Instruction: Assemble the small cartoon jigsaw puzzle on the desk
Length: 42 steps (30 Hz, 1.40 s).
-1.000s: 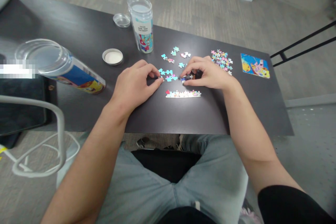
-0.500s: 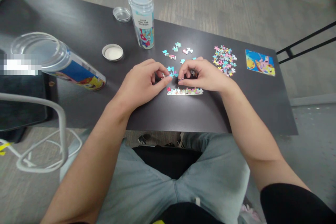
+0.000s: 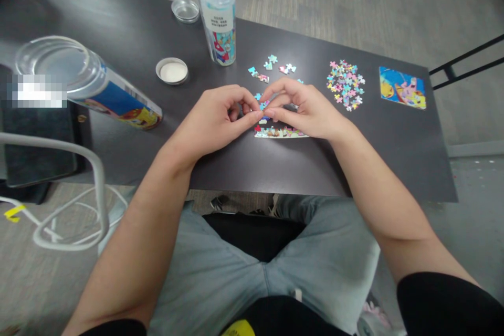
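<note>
My left hand (image 3: 226, 115) and my right hand (image 3: 305, 110) meet over the table with thumbs and forefingers pinched. Between their fingertips are small jigsaw puzzle pieces (image 3: 263, 118), partly hidden by the fingers. Just nearer to me lies a joined strip of puzzle pieces (image 3: 281, 132), its right end close under my right hand. Colourful pieces (image 3: 259, 97) show behind the fingertips, and how they join is hidden. Farther back, several loose puzzle pieces (image 3: 270, 63) are scattered in small groups.
A pile of puzzle pieces (image 3: 346, 84) and a picture card (image 3: 402, 88) lie at the right. Two clear printed canisters, one behind (image 3: 220, 21) and one at left (image 3: 122, 100), stand near two round lids (image 3: 172, 71). A dark tablet (image 3: 37, 152) and a pale cable (image 3: 96, 178) are far left.
My right hand has moved left, so its fingertips now meet those of my left hand at the puzzle pieces. The whole view has shifted slightly.
</note>
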Each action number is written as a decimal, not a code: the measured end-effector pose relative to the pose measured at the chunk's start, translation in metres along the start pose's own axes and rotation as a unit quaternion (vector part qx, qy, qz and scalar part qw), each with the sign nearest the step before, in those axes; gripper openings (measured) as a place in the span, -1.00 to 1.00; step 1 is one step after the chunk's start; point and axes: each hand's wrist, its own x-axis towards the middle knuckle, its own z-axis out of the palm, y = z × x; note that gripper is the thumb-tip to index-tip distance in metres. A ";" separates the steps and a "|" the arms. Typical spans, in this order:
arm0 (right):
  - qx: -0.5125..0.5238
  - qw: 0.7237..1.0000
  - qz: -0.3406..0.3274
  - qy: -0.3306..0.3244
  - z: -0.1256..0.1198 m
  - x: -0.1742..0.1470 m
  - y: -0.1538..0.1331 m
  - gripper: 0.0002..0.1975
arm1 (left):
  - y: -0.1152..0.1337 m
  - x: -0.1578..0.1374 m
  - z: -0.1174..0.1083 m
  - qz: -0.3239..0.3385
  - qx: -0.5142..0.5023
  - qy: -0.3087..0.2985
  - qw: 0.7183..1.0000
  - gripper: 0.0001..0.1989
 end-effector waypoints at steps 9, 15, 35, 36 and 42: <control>-0.122 0.992 -0.029 0.004 -0.010 -0.001 -0.003 -0.59 | 0.003 0.001 -0.018 -0.053 -0.016 -0.078 0.995 -0.81; -0.171 0.982 -0.048 -0.058 -0.006 -0.001 -0.003 -0.61 | 0.004 0.002 -0.020 -0.072 0.058 -0.100 0.991 -0.79; -0.158 0.981 -0.059 -0.094 -0.005 -0.001 0.002 -0.60 | -0.002 0.000 -0.014 -0.049 0.121 -0.060 0.990 -0.83; -0.157 0.981 -0.061 -0.095 -0.005 -0.001 0.003 -0.60 | -0.002 0.000 -0.014 -0.050 0.122 -0.061 0.989 -0.83; -0.151 0.981 -0.075 -0.100 -0.005 -0.001 0.009 -0.60 | -0.005 0.000 -0.014 -0.057 0.111 -0.063 0.990 -0.83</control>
